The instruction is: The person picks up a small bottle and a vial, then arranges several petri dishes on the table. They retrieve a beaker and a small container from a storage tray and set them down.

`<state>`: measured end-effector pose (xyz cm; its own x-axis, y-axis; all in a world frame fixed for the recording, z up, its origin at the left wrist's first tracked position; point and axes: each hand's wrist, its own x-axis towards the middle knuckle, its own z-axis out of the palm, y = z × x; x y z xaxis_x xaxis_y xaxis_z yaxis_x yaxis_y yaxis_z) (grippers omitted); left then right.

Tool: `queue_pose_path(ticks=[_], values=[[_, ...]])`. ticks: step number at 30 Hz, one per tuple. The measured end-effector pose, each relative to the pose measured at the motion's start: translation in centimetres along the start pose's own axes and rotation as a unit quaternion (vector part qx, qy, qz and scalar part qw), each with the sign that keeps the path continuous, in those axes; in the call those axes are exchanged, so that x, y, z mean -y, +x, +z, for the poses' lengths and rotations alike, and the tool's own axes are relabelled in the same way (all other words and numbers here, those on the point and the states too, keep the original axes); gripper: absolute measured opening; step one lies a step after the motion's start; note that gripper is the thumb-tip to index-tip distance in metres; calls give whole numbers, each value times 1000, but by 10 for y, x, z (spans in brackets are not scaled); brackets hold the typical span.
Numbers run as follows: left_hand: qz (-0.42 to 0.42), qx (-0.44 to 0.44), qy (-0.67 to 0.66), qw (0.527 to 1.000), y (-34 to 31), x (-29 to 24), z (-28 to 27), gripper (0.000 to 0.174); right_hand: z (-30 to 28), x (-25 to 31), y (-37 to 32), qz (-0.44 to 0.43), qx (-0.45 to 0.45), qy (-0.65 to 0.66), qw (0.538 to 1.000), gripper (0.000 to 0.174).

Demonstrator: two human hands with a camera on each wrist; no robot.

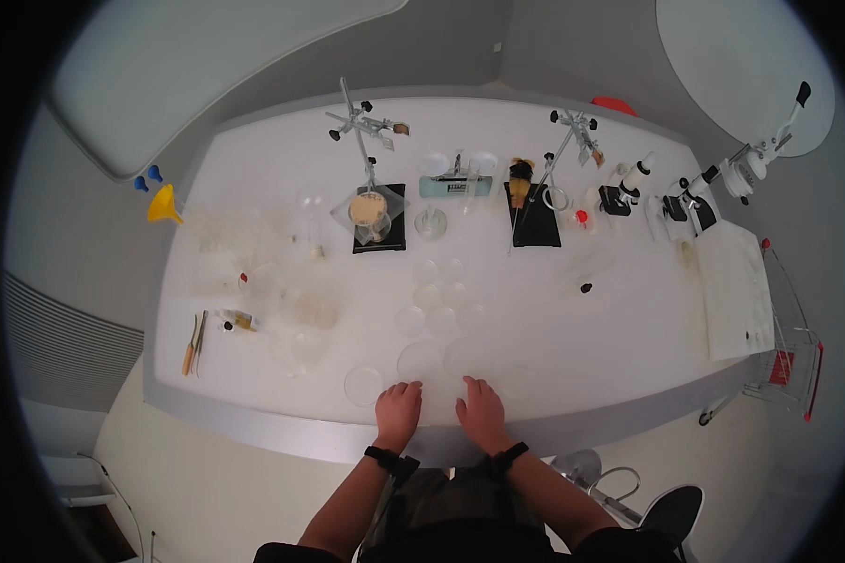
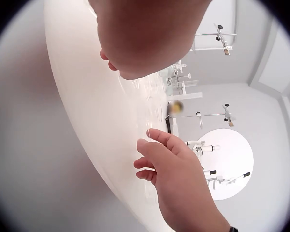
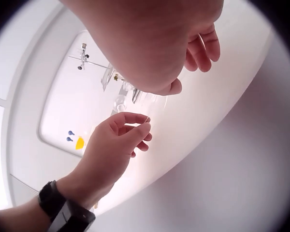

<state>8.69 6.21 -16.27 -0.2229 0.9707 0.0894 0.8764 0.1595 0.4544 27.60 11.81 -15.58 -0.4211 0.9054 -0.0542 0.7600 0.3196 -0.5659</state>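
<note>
My left hand (image 1: 399,413) rests by the table's front edge, fingers loosely bent, with nothing visibly gripped. Just ahead of its fingertips lies a clear round dish (image 1: 419,344). Another clear dish (image 1: 363,368) is on its left. My right hand (image 1: 482,415) mirrors it a short distance to the right, thumb apart from the index finger. A third clear dish (image 1: 465,342) begins right at its fingertips. In the right wrist view the left hand (image 3: 108,145) has thumb and index tips close together. The left wrist view shows the right hand (image 2: 176,179) with relaxed, bent fingers.
Several smaller clear dishes (image 1: 441,320) lie farther in. Behind them stand a balance (image 1: 455,185), two clamp stands (image 1: 356,122) and microscopes (image 1: 620,197). At left are tweezers (image 1: 200,347) and a yellow funnel (image 1: 162,204). A white sheet (image 1: 737,291) covers the right end.
</note>
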Motion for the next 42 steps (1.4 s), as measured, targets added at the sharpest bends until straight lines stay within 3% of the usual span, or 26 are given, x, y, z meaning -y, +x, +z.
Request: queue_pose_path(ticks=[9, 35, 42], values=[[-17, -18, -24, 999, 1, 4, 9, 18, -3, -4, 3, -31, -2, 9, 999, 48], [-35, -18, -44, 998, 13, 8, 8, 18, 0, -3, 14, -19, 27, -3, 999, 50], [-36, -14, -42, 998, 10, 8, -3, 26, -7, -4, 9, -20, 17, 13, 1000, 50]])
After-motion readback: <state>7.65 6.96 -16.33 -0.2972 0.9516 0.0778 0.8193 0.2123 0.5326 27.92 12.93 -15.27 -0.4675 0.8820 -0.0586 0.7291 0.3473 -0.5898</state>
